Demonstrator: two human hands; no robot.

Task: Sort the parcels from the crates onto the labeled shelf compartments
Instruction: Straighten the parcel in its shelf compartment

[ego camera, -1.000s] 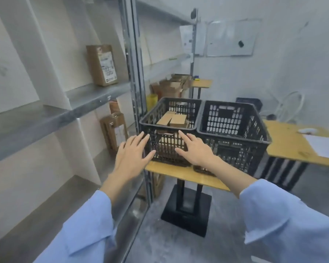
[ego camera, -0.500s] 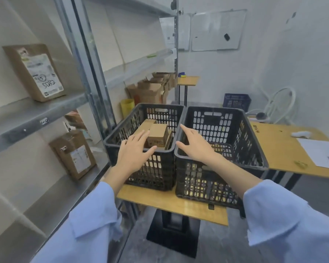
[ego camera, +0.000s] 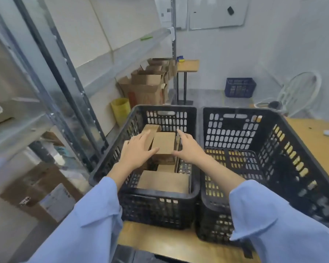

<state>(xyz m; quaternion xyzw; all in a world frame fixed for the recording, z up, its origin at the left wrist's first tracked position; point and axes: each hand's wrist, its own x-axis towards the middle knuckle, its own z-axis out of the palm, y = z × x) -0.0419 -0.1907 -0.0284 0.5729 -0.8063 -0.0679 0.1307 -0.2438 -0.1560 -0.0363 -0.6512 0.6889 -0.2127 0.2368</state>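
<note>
Two black plastic crates stand side by side on a wooden table. The left crate (ego camera: 106,173) holds several brown cardboard parcels; the right crate (ego camera: 285,130) looks empty. An upright parcel (ego camera: 164,142) stands in the middle of the left crate, with a flat parcel (ego camera: 162,181) lying nearer to me. My left hand (ego camera: 136,152) is open at that upright parcel's left side, and my right hand (ego camera: 188,149) is open at its right side. Neither hand has closed on it. The metal shelf (ego camera: 51,59) rises at the left.
A labelled parcel (ego camera: 44,192) sits on the lower shelf at left. Open cardboard boxes (ego camera: 146,86) and a yellow bin (ego camera: 121,109) stand behind the crates. A blue crate (ego camera: 239,87), a small stand (ego camera: 187,66) and a white fan (ego camera: 298,92) are farther back.
I have stepped closer and look down into the crates. Both hands have moved forward over the left crate's rim and now flank the upright parcel.
</note>
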